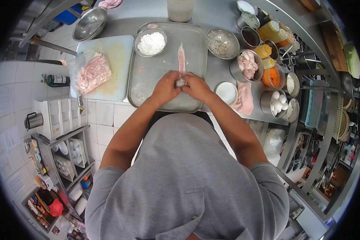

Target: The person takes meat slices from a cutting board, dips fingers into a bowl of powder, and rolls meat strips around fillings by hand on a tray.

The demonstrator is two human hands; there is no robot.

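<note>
A thin strip of raw bacon (181, 58) lies lengthwise on a metal tray (148, 96). At its near end, a small greyish-white lump (181, 83) is pinched between the fingertips of my left hand (168, 87) and my right hand (197, 88). Both hands are closed and rest low over the tray; the lump's underside and part of the strip's end are hidden by the fingers. A bowl of white powder (151, 43) stands on the tray's far left corner. Small meat scraps (141, 69) stick to the tray surface.
To the left, a bag of sliced raw meat (94, 73) sits on a white cutting board (122, 68). On the right are a bowl with mushy residue (223, 43), a pot of raw meat (249, 64), a white dish (227, 93), a pink cloth (244, 99) and eggs (277, 105).
</note>
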